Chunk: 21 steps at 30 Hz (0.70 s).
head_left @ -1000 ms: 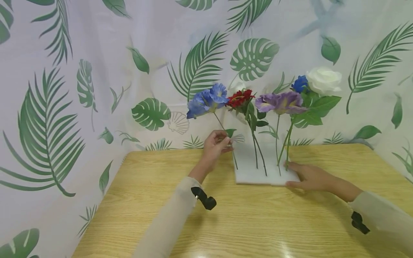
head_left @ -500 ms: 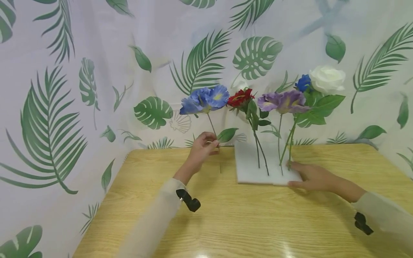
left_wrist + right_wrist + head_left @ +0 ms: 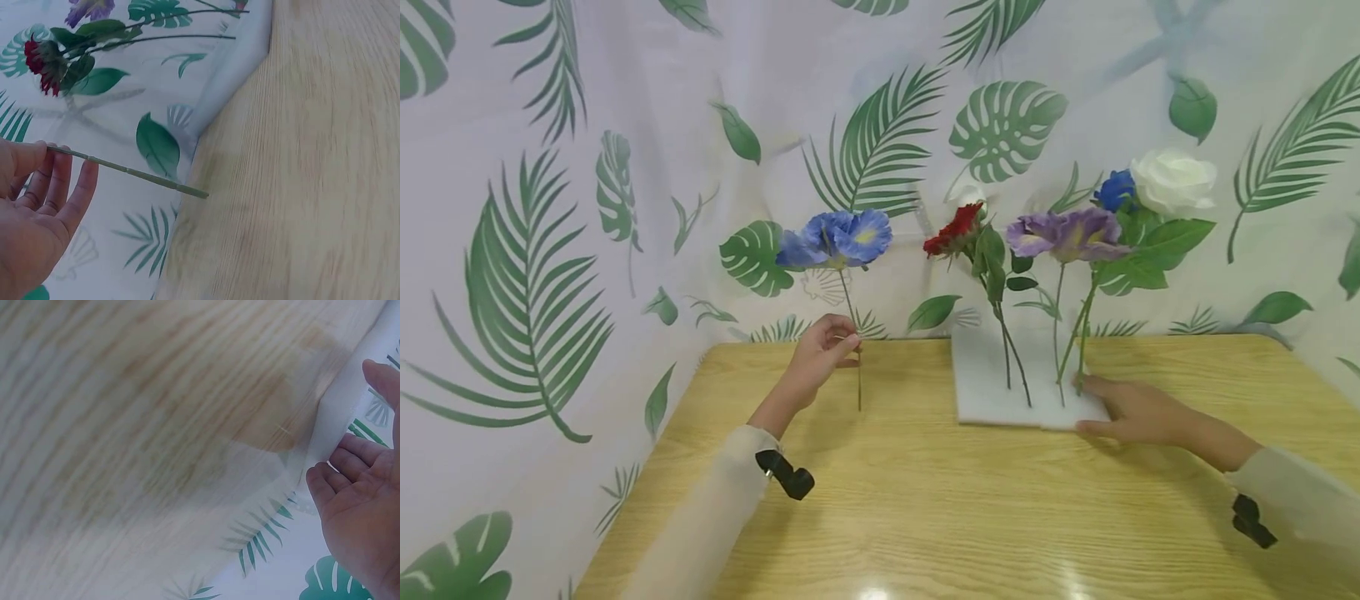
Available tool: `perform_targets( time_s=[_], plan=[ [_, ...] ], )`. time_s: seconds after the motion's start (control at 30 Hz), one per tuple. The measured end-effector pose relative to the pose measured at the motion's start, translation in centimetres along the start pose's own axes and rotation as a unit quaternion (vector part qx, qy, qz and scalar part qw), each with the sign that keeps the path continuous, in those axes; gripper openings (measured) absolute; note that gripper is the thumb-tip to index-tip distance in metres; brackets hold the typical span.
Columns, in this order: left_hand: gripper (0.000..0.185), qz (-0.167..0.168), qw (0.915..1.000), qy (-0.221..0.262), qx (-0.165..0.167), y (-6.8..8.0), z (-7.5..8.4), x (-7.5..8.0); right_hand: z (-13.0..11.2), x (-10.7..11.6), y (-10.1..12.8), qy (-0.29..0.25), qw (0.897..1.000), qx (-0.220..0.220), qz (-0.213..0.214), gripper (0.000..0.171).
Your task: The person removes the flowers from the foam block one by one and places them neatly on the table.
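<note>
In the head view my left hand pinches the thin stem of a blue artificial flower, held upright over the table's left half. The left wrist view shows the lower stem between thumb and fingers, its end free. My right hand rests against the right end of a white foam board, thumb at the front corner, fingers spread along the side. In the board stand a red flower, a purple flower, a white rose and a small blue flower.
The wooden table runs up to a hanging cloth printed with green leaves, close behind the board. Another white flower shows partly behind the red one.
My left hand has carried the blue flower leftward, away from the foam board, and its stem has become more upright. My right hand stays at the board's right end.
</note>
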<state>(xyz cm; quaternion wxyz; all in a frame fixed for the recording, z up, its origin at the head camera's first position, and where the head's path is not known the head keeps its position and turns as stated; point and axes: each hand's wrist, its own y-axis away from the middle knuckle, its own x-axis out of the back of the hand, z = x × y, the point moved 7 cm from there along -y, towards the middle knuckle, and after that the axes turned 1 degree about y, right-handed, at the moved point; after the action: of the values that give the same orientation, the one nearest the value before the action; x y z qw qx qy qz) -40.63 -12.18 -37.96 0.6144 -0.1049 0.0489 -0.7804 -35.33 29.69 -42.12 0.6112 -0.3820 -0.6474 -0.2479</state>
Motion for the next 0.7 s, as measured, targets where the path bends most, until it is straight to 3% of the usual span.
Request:
perform_targets(
  time_s=[0.4,0.7],
  plan=[
    [0.027,0.033,0.9952,-0.069,0.062,2.9,-1.6,6.9,0.0,0.1,-0.1,0.010,1.000,-0.003,0.005,0.080],
    [0.021,0.022,0.9895,-0.118,0.081,4.7,-2.5,11.0,0.0,0.1,-0.1,0.000,1.000,-0.004,0.001,0.080]
  ],
)
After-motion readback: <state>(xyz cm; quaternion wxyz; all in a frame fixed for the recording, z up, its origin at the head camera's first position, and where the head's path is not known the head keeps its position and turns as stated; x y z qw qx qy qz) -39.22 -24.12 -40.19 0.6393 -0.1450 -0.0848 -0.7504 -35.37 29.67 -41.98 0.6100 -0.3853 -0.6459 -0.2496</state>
